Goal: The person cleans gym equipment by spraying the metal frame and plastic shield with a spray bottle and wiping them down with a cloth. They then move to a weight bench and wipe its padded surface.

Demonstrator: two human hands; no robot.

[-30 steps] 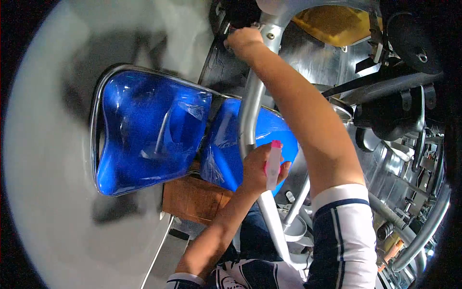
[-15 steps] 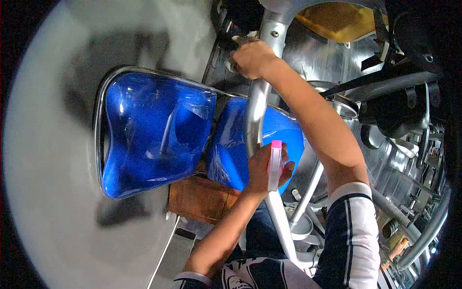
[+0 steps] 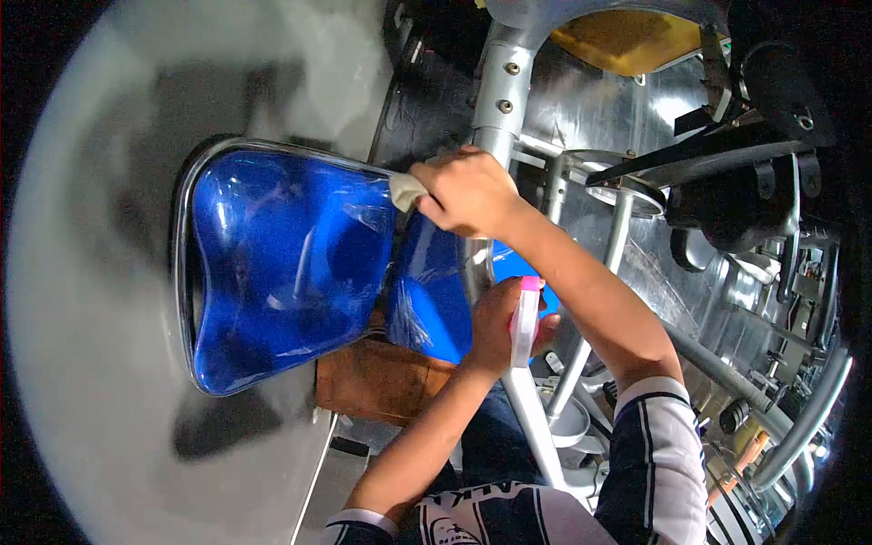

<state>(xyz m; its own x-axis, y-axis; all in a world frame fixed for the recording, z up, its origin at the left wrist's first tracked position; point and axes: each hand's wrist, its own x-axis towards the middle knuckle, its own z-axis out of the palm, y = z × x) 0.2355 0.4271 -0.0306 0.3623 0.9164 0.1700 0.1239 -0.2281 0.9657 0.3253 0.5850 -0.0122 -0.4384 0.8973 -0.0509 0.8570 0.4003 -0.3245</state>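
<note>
My left hand [image 3: 499, 329] is closed around a spray bottle, of which mostly the pale top and pink nozzle [image 3: 524, 313] show; it sits close beside a bent silver metal tube [image 3: 481, 259]. Higher up, my right hand [image 3: 472, 193] wraps over that same tube, with a light grey-beige cloth [image 3: 407, 192] bunched in its fingers and sticking out to the left. The tube passes beneath both hands. Behind them are a large blue seat-shaped pad [image 3: 291, 263] with a shiny clear film and a second blue pad [image 3: 436, 304], partly covered by the tube.
Two bolts mark the upper joint [image 3: 506, 86] of the frame. A brown wooden box [image 3: 381, 377] lies below the pads. Black padded arms [image 3: 736, 204] and more metal tubes [image 3: 795, 440] crowd the right side. A pale grey surface [image 3: 100, 318] spreads out at left.
My right hand has slid down the tube with the cloth, uncovering the bolted joint above. My left hand stays almost in place with the spray bottle.
</note>
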